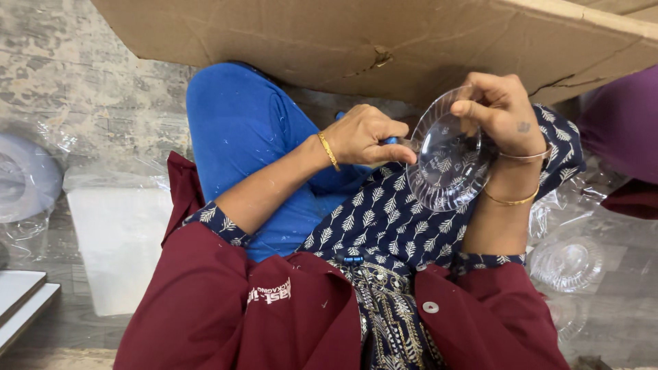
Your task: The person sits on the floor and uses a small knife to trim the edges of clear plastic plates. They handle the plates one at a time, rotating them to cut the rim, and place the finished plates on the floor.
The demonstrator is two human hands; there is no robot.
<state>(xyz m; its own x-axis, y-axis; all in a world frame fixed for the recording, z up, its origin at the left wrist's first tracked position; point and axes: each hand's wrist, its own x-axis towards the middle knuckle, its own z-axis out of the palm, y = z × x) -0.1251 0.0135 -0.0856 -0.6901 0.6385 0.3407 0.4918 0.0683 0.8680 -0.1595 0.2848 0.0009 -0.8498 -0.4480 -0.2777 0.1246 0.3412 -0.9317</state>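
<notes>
Grip: While the left hand [367, 137] pinched a blue tool [389, 140], right-hand fingers [473, 109] clasped the clear dish [445, 164] over the lap.
Risk: tool slipping could scratch that dish.

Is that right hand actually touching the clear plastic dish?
Touching. The head view shows the right hand gripping the clear plastic dish at its upper rim, fingers curled over the edge.

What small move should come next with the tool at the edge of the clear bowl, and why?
Probably slide the blue tool a little further along the rim of the clear bowl: the left hand presses it there, while the right hand holds the bowl tilted.
</notes>
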